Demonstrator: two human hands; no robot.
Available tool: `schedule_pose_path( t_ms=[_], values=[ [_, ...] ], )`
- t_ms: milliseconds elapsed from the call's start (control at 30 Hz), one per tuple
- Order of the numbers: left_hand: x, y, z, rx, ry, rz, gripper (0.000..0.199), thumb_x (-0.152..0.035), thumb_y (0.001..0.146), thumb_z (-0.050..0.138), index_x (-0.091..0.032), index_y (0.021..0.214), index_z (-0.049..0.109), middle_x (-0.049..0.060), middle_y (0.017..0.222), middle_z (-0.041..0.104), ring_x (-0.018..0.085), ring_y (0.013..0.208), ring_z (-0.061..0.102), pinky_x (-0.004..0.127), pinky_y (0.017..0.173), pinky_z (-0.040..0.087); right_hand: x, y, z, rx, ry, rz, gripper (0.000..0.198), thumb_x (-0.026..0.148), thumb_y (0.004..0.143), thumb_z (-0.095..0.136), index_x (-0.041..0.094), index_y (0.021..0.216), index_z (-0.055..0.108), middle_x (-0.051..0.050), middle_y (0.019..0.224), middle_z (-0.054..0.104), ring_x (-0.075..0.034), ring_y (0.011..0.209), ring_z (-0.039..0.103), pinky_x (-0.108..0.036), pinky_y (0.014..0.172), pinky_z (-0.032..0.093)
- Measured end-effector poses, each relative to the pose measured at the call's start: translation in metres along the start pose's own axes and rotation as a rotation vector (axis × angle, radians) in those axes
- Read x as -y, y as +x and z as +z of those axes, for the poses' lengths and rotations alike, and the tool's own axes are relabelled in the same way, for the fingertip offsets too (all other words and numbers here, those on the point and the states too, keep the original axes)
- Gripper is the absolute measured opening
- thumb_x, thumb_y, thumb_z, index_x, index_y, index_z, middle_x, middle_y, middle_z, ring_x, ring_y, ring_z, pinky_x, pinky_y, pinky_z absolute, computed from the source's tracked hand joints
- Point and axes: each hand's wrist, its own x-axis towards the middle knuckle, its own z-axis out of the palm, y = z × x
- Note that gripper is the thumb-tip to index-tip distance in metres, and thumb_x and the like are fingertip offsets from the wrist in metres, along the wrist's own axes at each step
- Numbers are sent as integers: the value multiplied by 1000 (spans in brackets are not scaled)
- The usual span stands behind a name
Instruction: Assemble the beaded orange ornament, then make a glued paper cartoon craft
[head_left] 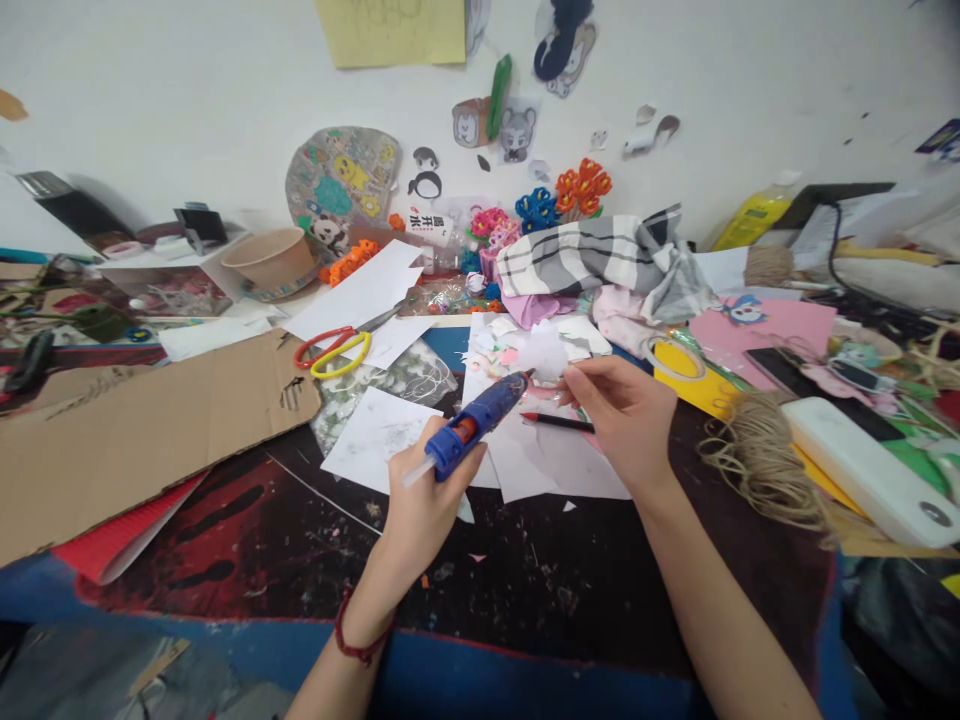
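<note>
My left hand (pixel 427 485) is wrapped round a blue hot glue gun (pixel 480 422), and a clear glue stick pokes out of its back end. The gun's nozzle points away from me, close to a small white paper piece (pixel 546 352). Thumb and forefinger of my right hand (pixel 622 410) pinch the edge of that paper piece. Under both hands lie white paper sheets (pixel 540 470). A black pencil with a red end (pixel 559 422) rests on the sheets, just left of my right hand.
Red and yellow scissors (pixel 334 352) lie at left by a cardboard sheet (pixel 150 440). To the right are a twine bundle (pixel 765 465), a tape roll (pixel 679 357) and a white oblong device (pixel 870 470). A checked cloth (pixel 592 255) and pipe-cleaner flowers (pixel 581 188) stand at the back.
</note>
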Motion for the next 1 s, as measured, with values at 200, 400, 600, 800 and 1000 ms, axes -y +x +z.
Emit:
schedule_pose_path(
  t_ms=[200,400,600,800,1000],
  values=[
    [0,0,0,-2,9,-1,23,-34,88,61,-19,73,53,-6,54,41,9,49,36,20,47,32,0,-1,1,-30,-18,-23,11,32,87,71,21,84,70,0,70,68,-14,61,65,-30,61,56],
    [0,-1,0,1,10,9,23,-34,88,61,-19,74,52,-6,53,42,9,48,36,20,46,32,0,-1,1,-53,3,-40,7,27,88,71,22,83,71,0,70,67,-14,61,64,-29,60,55],
    [0,0,1,13,-2,16,22,-34,89,61,-19,75,53,-6,53,42,9,48,36,20,46,32,-1,-1,1,-72,2,-41,5,26,87,71,23,83,71,1,70,67,-14,60,64,-29,58,55],
    [1,-1,0,4,12,11,21,-33,89,60,-19,76,54,-6,54,41,9,49,35,20,46,32,0,-1,1,-63,7,-44,5,25,88,70,22,84,71,1,71,68,-14,61,65,-28,60,54],
    [2,-1,0,-36,10,17,24,-35,89,60,-19,73,53,-7,52,38,9,47,34,19,46,32,1,-1,0,-26,-26,-36,7,26,88,69,21,85,71,0,71,68,-13,63,65,-29,62,54]
  ],
)
